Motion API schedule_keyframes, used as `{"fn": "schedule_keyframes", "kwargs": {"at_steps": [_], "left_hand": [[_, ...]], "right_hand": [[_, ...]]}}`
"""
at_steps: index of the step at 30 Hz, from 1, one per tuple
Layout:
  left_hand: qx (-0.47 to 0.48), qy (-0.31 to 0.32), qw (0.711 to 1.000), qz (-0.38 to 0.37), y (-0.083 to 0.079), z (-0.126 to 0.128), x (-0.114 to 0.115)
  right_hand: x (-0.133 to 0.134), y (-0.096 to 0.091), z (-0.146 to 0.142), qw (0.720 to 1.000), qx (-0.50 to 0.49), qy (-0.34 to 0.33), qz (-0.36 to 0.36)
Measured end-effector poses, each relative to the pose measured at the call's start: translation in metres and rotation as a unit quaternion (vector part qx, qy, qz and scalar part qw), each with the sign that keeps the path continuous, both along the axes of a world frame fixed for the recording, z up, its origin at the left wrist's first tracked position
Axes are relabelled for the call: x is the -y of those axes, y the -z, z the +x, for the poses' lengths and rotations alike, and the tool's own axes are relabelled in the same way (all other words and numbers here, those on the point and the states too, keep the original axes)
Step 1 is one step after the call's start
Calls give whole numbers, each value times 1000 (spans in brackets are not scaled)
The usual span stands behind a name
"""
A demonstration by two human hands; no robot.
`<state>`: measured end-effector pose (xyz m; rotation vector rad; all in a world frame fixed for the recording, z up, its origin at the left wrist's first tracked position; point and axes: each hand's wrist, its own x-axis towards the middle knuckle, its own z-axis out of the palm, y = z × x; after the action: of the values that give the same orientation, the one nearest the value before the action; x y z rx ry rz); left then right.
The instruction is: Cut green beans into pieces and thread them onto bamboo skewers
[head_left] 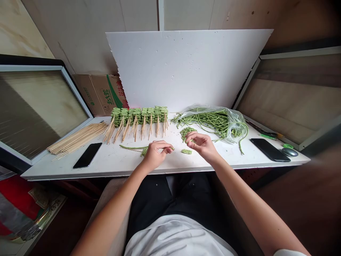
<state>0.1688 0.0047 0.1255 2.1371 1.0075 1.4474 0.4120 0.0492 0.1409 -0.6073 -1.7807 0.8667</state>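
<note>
- A long bean (pixel 133 147) is held in the left hand (pixel 156 153); the grip is closed around its right end, with thumb and fingertips pinched together
- The bean is seen as a thin, pale green, slightly curved strand, lying flat on the white surface (pixel 119 165) and stretched out to the left of the hand
- The right hand (pixel 201 144) is raised just beside the left, fingers curled towards the thumb in a narrow grip; whether a piece is pinched in it cannot be told
- A short bundle of cut pieces (pixel 186 151) is laid between the two hands, and a loose heap of cut pieces (pixel 186 131) is found just behind the right hand
- A clear bag of uncut beans (pixel 213 121) is spread open further right
- Rows of skewered bean bundles (pixel 140 115) are lined up at the back, with bare skewers (pixel 77 139) piled to the left
- A dark phone (pixel 87 155) is placed near the skewers
</note>
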Motion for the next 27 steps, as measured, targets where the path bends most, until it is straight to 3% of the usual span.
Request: {"fn": "schedule_keyframes", "kwargs": {"at_steps": [2,5,9,13,18,21,24,27], "left_hand": [[26,4,999,-22,-1,-3,-1],[29,-1,999,-34,0,-3,-2],[18,-5,998,-53,3,-2,-2],[15,-6,997,-72,4,-3,-3],[-12,-18,996,-82,5,-5,-5],[-35,0,997,-76,9,-5,-6],[-60,27,996,-66,14,-4,-6],[-66,32,996,-56,19,1,-5]], "right_hand": [[-10,5,7,992,68,96,35],[-26,27,13,954,212,197,73],[-41,59,14,913,334,220,82],[-45,69,16,899,380,208,62],[-47,63,20,909,364,202,12],[-43,50,20,932,312,185,-5],[-29,29,15,969,218,118,-21],[-7,8,4,982,183,51,-24]]}}
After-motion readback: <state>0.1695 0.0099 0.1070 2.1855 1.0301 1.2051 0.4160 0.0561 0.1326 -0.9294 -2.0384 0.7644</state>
